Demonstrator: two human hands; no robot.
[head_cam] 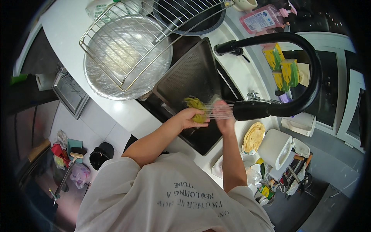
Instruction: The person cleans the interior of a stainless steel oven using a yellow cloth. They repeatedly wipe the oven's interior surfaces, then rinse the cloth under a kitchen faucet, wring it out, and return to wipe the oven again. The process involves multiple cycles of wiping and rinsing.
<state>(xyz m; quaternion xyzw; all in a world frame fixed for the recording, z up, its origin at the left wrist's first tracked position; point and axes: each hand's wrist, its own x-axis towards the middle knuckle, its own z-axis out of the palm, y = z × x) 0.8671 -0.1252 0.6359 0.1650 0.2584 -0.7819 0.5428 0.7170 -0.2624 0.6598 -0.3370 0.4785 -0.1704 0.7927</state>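
Observation:
My left hand [189, 117] grips a limp yellow-green bunch [198, 108] that looks like leafy greens. Streams of water run across it from the black faucet's spray head [250, 110]. My right hand [224, 116] is in the same spray, to the right of the bunch. A pale thing [215, 99] shows at its fingertips, but blur and water hide whether the hand holds it. Beyond both hands a perforated metal tray [191, 71] leans in the dark sink [207, 139].
A wire rack [127, 74] lies over a film-covered round metal pan [101, 81] and a black pot [200, 27]. The curved black faucet [316, 69] arches at right. Near my right arm are a plate of flatbreads [253, 136] and a white bin [272, 148]. A pink pump bottle [258, 20] stands behind.

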